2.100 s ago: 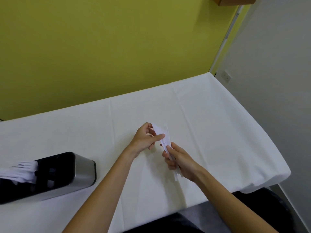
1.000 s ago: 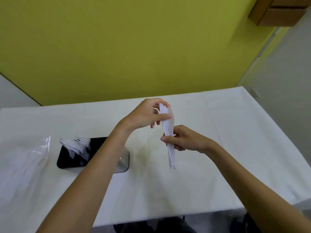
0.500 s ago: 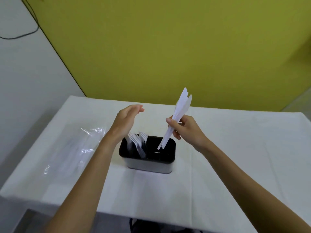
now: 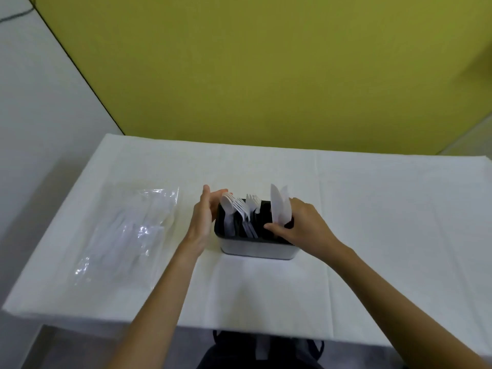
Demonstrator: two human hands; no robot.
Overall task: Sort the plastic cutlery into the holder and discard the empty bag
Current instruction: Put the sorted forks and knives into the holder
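The black-lined, grey-walled rectangular cutlery holder (image 4: pixel 257 249) is standing on the white-clothed worktop (image 4: pixel 372 209), holding white plastic spoons (image 4: pixel 228 206) at its left end and white plastic forks (image 4: pixel 246 209) in the middle. Your right hand (image 4: pixel 300 226) is pinching a bunch of white plastic knives (image 4: pixel 278 205) upright in the right end. Your left hand (image 4: pixel 206 217) is lying open against the holder's left wall. The clear plastic bag (image 4: pixel 127 233) is lying flat, well apart to the left, near the worktop's left edge.
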